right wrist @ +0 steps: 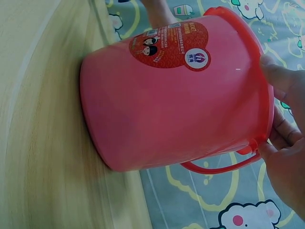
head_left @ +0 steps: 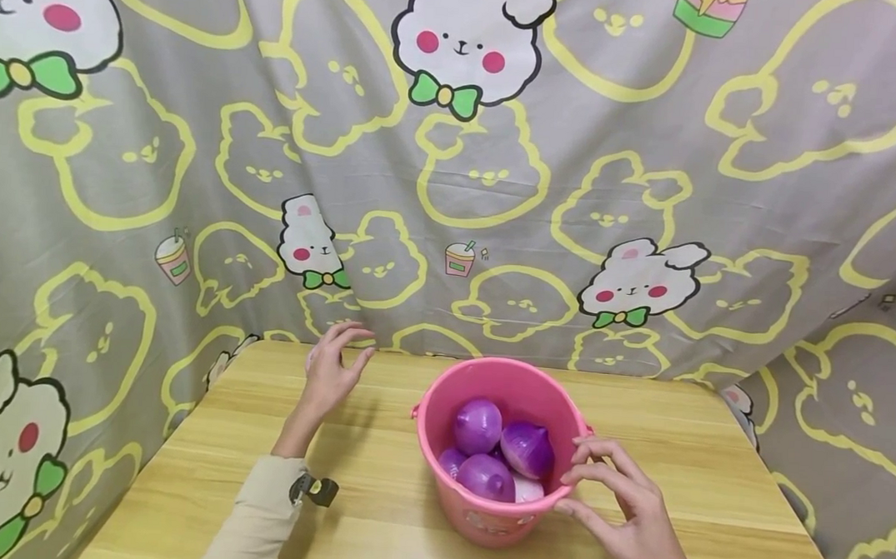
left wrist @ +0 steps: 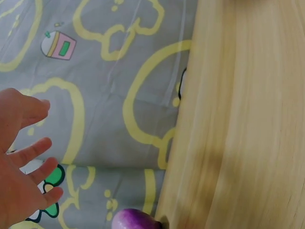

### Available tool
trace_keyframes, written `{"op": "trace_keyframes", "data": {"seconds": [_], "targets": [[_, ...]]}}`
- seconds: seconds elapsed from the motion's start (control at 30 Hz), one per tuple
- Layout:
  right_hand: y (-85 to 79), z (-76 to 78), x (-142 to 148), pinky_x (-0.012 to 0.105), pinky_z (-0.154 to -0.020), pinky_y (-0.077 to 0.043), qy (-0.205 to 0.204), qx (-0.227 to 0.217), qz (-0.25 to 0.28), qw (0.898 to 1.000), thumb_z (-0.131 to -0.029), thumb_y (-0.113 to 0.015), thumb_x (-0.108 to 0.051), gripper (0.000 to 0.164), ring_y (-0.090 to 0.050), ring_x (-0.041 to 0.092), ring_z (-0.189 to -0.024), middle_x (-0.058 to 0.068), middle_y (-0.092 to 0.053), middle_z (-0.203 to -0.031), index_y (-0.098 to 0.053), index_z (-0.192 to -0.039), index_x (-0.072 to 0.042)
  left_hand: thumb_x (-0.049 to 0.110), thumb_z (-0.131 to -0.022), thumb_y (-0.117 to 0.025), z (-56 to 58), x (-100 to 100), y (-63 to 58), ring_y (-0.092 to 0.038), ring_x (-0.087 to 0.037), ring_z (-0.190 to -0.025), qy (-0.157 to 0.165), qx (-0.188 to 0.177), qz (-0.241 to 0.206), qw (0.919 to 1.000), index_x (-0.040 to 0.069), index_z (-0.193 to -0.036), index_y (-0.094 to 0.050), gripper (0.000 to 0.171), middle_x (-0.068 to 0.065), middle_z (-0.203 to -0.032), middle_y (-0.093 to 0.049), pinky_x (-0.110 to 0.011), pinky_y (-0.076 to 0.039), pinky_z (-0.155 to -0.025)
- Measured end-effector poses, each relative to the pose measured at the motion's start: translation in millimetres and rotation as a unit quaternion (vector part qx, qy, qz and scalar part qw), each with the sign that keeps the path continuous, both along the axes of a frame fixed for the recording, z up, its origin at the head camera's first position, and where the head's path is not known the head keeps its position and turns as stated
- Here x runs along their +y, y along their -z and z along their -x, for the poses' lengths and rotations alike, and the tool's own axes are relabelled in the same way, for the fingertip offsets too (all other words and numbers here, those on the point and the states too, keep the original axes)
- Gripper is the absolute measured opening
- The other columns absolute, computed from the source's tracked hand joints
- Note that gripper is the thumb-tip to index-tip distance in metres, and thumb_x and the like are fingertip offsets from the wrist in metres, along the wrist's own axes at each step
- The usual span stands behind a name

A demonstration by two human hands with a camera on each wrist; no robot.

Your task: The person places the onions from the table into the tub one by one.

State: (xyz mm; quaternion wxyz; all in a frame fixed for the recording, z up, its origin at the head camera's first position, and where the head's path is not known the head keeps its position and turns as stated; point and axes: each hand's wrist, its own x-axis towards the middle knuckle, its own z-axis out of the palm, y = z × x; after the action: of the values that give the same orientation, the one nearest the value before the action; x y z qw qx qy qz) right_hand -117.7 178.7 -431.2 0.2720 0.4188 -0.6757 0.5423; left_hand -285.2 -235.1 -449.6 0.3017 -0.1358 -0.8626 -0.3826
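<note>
A pink bucket [head_left: 462, 514] stands upright on the table, with several purple onions [head_left: 477, 427] and a whitish thing [head_left: 527, 489] inside. My right hand [head_left: 629, 508] holds the bucket's right rim, thumb outside and fingers at the edge. The right wrist view shows that hand [right wrist: 288, 129] at the rim and a red sticker [right wrist: 171, 45] on the bucket's wall. Over the table's back left part, my left hand [head_left: 333, 370] has its fingers spread apart and holds nothing visible. Another purple onion [left wrist: 135, 219] shows low in the left wrist view, apart from the left hand [left wrist: 26, 167].
The wooden table [head_left: 378, 510] ends at a grey curtain [head_left: 452, 188] with yellow outlines and white animal faces. Curtain also hangs at both sides. A red bucket handle [right wrist: 224, 169] hangs beside the wall. A black device [head_left: 317, 489] is strapped to my left wrist.
</note>
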Motion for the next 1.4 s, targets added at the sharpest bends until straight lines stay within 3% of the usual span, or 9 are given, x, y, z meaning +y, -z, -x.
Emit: {"op": "trace_keyframes", "data": {"seconds": [0.1,0.23,0.37,0.5,0.6,0.83,1.1,1.4], "targets": [[2.1,1.3,1,0.033,-0.118,-0.037,-0.008,0.000,0.002,1.000,-0.074,-0.083,0.013,0.037,-0.053,0.024,-0.124,0.017,-0.058,-0.114,-0.072,-0.107,-0.001,0.012,-0.091,-0.078,2.0,-2,2.4,-0.052,-0.022,-0.079,-0.011,-0.015,0.003,0.9998,0.012,-0.115,-0.075,0.023,-0.010,-0.137,-0.061,-0.071,-0.028,-0.105],[8.5,4.5,5,0.033,-0.118,-0.035,-0.019,-0.004,0.009,1.000,-0.076,-0.082,0.014,0.036,-0.052,0.025,-0.127,0.019,-0.058,-0.115,-0.072,-0.107,0.001,0.011,-0.092,-0.077,4.4,-3,5.2,-0.049,-0.023,-0.070,-0.006,-0.020,-0.001,0.9998,0.010,-0.114,-0.074,0.023,-0.014,-0.138,-0.059,-0.060,-0.036,-0.098],[12.1,5.4,7,0.033,-0.119,-0.034,-0.014,-0.010,0.007,1.000,-0.076,-0.081,0.015,0.036,-0.052,0.025,-0.129,0.019,-0.058,-0.117,-0.072,-0.107,0.000,0.007,-0.090,-0.078,7.5,-6,10.3,-0.051,-0.031,-0.082,0.002,-0.008,-0.014,0.9999,0.005,-0.113,-0.074,0.023,-0.019,-0.137,-0.058,-0.056,-0.037,-0.096],[8.4,4.0,5,0.032,-0.119,-0.035,-0.018,-0.012,0.010,1.000,-0.076,-0.080,0.016,0.036,-0.052,0.025,-0.127,0.019,-0.058,-0.116,-0.072,-0.108,0.000,0.005,-0.089,-0.078,11.9,-11,15.7,-0.053,-0.043,-0.113,0.002,0.000,-0.020,0.9998,0.003,-0.112,-0.074,0.023,-0.022,-0.136,-0.059,-0.066,-0.032,-0.107],[6.1,3.3,3,0.033,-0.118,-0.036,-0.021,-0.013,0.012,1.000,-0.077,-0.080,0.016,0.035,-0.052,0.025,-0.125,0.019,-0.057,-0.115,-0.072,-0.108,0.000,0.003,-0.087,-0.079,15.5,-14,18.5,-0.049,-0.049,-0.126,0.000,0.007,-0.026,0.9996,0.002,-0.110,-0.074,0.023,-0.024,-0.134,-0.059,-0.068,-0.032,-0.107],[4.6,4.2,3,0.033,-0.119,-0.036,-0.016,-0.008,0.011,1.000,-0.078,-0.081,0.014,0.034,-0.052,0.025,-0.123,0.018,-0.057,-0.115,-0.072,-0.107,0.000,0.005,-0.089,-0.077,18.7,-19,18.6,-0.045,-0.050,-0.129,-0.004,-0.003,-0.034,0.9994,0.005,-0.109,-0.074,0.021,-0.024,-0.136,-0.057,-0.069,-0.030,-0.108],[4.9,6.0,2,0.034,-0.119,-0.035,-0.027,-0.004,0.019,0.999,-0.078,-0.080,0.015,0.033,-0.052,0.025,-0.123,0.019,-0.057,-0.115,-0.071,-0.107,0.002,0.009,-0.090,-0.077,25.4,-25,18.9,-0.037,-0.047,-0.134,-0.024,-0.053,-0.042,0.9974,0.006,-0.112,-0.074,0.023,-0.023,-0.149,-0.045,-0.069,-0.032,-0.107],[11.2,7.6,6,0.033,-0.119,-0.035,-0.016,-0.017,0.004,1.000,-0.075,-0.082,0.015,0.038,-0.050,0.026,-0.130,0.018,-0.058,-0.117,-0.072,-0.108,-0.001,0.008,-0.090,-0.076,28.7,-38,26.5,-0.032,-0.048,-0.138,-0.051,-0.083,-0.051,0.9939,0.001,-0.115,-0.072,0.026,-0.025,-0.152,-0.042,-0.068,-0.033,-0.107]]}}
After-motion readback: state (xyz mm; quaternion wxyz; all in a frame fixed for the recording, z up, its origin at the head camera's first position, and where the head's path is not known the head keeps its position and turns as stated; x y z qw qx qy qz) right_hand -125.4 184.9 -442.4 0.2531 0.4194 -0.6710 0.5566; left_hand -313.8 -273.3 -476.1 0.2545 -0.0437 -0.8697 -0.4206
